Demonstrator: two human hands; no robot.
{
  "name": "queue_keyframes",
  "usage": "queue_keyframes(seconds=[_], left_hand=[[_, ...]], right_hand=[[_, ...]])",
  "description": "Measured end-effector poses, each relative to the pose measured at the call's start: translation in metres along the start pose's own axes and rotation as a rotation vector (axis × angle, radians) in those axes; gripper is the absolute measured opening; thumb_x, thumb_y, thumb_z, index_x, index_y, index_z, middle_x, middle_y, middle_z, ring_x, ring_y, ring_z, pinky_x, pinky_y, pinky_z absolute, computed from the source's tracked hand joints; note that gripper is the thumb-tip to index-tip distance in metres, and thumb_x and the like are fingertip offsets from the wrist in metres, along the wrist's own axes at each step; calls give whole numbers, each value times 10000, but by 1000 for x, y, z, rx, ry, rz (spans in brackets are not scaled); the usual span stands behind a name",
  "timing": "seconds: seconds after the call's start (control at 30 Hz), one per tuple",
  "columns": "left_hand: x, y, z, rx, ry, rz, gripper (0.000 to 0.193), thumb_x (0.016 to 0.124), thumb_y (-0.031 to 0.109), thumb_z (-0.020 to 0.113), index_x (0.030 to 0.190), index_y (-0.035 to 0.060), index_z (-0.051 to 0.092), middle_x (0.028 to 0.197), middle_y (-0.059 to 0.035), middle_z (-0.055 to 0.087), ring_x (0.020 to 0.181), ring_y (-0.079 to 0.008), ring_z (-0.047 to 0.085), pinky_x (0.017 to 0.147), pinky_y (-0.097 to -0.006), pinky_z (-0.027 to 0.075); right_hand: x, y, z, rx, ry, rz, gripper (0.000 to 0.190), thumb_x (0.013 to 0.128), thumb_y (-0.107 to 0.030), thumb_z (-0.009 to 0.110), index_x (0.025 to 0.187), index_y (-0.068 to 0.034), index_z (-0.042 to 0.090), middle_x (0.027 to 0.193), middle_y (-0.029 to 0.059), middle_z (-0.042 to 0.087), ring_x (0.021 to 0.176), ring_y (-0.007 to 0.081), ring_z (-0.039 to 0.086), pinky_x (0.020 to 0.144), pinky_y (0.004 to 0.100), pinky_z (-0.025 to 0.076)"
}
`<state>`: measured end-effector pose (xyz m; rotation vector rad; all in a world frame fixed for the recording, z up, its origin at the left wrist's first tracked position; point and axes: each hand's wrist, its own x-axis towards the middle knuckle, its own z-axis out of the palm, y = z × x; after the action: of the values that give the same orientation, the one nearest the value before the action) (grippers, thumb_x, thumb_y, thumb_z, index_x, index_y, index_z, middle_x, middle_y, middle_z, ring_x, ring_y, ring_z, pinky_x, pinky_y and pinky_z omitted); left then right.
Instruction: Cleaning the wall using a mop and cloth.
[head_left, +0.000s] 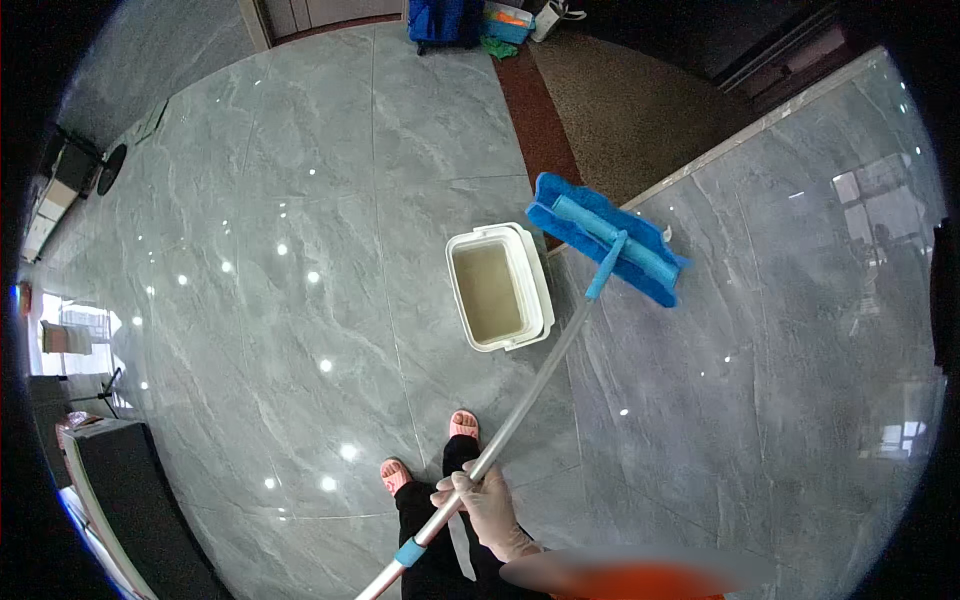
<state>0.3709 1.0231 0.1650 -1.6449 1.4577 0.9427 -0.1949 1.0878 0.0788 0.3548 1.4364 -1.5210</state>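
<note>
My right hand (487, 510), in a thin translucent glove, is closed around the metal pole of a flat mop (525, 397). The pole runs up to the right from the bottom edge, with a blue collar below my hand. At its far end, the mop head with its blue fluffy pad (607, 240) is up near the wall, right of a white plastic bucket (546, 300). Murky brownish water fills part of the bucket. My left hand is out of view. My feet, in pink slippers, stand below the bucket.
Grey glossy tiles (300, 322) surround my feet. A brown mat (622, 105) lies by a doorway at the top right. Near the top stand a blue suitcase (446, 21) and a blue bin (508, 28). A dark cabinet (142, 510) is at the lower left.
</note>
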Motion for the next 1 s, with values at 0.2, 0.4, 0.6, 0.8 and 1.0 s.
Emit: queue_keyframes(seconds=[0.2,0.4,0.6,0.8,1.0], left_hand=[[44,-44,91,-231,-262,-39,277,699,298,653,785,38,611,731,-124,612,652,-261,574,569,-365,441],[74,62,122,-423,-352,-51,276,643,277,719,774,53,623,677,-69,612,615,-245,572,526,-359,431],[69,137,111,18,-193,130,388,676,389,683,853,48,629,736,-188,613,699,-318,609,579,-410,447],[42,230,129,83,-188,133,401,716,444,619,797,51,610,696,-178,605,716,-366,587,555,-426,451],[38,238,117,183,-236,116,385,721,438,609,780,57,604,685,-170,603,704,-362,587,553,-428,453]], right_hand=[[3,-5,-18,-270,257,-115,234,834,-111,544,881,10,350,681,122,540,523,189,581,497,291,522],[60,22,-96,-387,466,-100,158,858,-85,471,927,2,359,664,105,501,496,185,554,454,296,511],[130,18,-106,-414,365,-33,164,854,-99,468,915,24,377,665,108,511,501,186,555,465,299,510],[243,30,-132,-528,362,-67,173,839,-130,494,873,19,413,626,95,516,495,191,553,422,325,487],[311,70,-199,-632,513,-48,157,780,-128,528,789,5,444,591,99,512,447,183,533,361,324,450]])
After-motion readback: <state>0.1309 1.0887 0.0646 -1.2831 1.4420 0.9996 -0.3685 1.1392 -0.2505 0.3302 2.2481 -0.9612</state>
